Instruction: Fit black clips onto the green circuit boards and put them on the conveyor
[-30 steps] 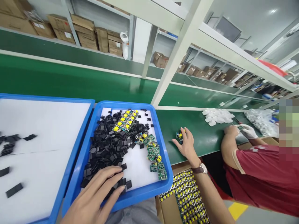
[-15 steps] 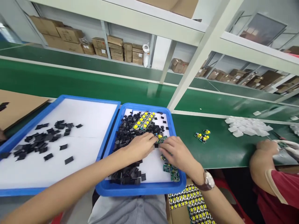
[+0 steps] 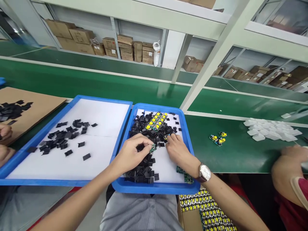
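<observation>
Above the middle of the blue tray (image 3: 154, 188), my left hand (image 3: 133, 151) pinches a small green circuit board (image 3: 153, 147) between thumb and fingertips. Beside it, my right hand (image 3: 177, 148) is curled with its fingers together, low over the tray; a small part shows at the fingertips but is mostly hidden. Black folded pieces (image 3: 141, 171) cover the tray's left side. A block of circuit boards with yellow-topped components (image 3: 157, 121) lies on them at the back. Several green boards (image 3: 188, 178) rest at the right front, partly behind my right wrist.
A larger blue-rimmed tray (image 3: 106, 110) with black pieces stands left, with another person's hands (image 3: 4, 141) beyond. Yellow-topped boards (image 3: 218, 139) and white plastic pieces (image 3: 270, 128) lie on the green table at right, near another person's arm (image 3: 286, 166). A box of boards (image 3: 211, 211) sits below.
My left hand has drawn back left, now with a green board in its pinch. My right hand's fingers have moved up the tray and curled in. The view has shifted slightly left.
</observation>
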`<action>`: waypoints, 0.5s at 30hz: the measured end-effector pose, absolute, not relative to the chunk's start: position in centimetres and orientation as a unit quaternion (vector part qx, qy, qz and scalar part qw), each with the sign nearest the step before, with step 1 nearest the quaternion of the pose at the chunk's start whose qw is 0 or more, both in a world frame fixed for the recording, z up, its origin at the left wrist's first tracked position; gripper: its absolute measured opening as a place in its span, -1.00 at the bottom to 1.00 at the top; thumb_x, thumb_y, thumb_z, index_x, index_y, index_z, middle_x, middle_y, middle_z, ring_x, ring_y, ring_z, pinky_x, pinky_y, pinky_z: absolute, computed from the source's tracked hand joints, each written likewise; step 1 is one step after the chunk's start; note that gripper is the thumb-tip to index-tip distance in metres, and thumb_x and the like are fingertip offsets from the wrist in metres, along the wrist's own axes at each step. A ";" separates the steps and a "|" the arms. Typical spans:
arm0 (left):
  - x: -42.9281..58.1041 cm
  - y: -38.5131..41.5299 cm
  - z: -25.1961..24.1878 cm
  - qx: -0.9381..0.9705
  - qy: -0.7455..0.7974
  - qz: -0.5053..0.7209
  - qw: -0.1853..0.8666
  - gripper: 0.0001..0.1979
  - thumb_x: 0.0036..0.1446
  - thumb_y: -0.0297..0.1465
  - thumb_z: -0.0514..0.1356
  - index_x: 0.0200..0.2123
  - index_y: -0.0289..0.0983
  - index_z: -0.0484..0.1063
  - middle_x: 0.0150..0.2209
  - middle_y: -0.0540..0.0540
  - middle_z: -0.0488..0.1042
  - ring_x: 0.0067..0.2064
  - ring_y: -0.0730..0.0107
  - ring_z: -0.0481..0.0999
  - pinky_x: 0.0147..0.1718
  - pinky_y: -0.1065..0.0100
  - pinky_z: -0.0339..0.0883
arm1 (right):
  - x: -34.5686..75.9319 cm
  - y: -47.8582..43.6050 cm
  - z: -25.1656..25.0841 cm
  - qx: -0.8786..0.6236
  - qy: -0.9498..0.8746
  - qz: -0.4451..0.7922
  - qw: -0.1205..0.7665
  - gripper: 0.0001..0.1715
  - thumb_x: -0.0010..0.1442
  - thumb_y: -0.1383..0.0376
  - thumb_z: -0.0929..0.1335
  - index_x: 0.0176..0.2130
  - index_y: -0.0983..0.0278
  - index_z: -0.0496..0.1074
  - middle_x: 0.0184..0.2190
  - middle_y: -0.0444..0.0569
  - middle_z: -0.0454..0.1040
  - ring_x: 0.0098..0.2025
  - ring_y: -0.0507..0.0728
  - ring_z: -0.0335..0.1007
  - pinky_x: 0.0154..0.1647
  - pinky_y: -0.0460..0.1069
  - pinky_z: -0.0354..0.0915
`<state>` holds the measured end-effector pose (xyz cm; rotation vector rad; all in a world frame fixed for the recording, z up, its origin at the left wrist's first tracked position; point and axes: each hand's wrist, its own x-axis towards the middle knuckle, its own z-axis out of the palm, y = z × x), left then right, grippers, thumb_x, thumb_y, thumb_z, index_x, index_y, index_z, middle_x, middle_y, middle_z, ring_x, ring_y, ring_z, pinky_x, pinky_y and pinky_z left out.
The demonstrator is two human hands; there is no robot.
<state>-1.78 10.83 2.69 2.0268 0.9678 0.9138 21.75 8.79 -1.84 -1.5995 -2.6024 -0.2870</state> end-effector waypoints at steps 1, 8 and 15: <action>-2.3 10.1 2.5 0.732 0.393 0.374 0.412 -0.87 0.30 -0.37 0.25 -0.22 -0.24 0.62 -0.21 -0.12 0.60 -0.18 0.29 0.62 -0.15 0.24 0.53 | 21.8 9.2 -1.8 -0.518 -0.850 -0.086 0.041 -0.71 0.19 0.61 0.36 -0.43 0.35 0.60 -0.27 0.25 0.51 -0.14 0.35 0.30 -0.14 0.20 0.21; -2.5 5.9 0.3 0.432 0.424 0.415 0.679 -0.74 0.25 -0.20 0.31 -0.16 -0.28 0.58 -0.29 -0.13 0.60 -0.36 0.34 0.57 -0.41 0.32 0.50 | 22.0 7.5 0.4 -0.499 -0.850 0.034 0.164 -0.77 0.41 0.40 0.30 -0.15 0.30 0.57 -0.22 0.09 0.57 -0.13 0.24 0.44 -0.09 0.13 0.39; -1.0 4.9 0.5 0.623 0.424 0.353 0.555 -0.84 0.30 -0.28 0.27 -0.27 -0.23 0.58 -0.29 -0.04 0.60 -0.23 0.32 0.56 -0.19 0.34 0.43 | 19.2 2.2 0.5 -0.461 -0.718 0.331 0.403 -0.81 0.43 0.33 0.34 -0.05 0.16 0.56 -0.20 -0.02 0.61 -0.14 0.15 0.54 -0.11 0.06 0.45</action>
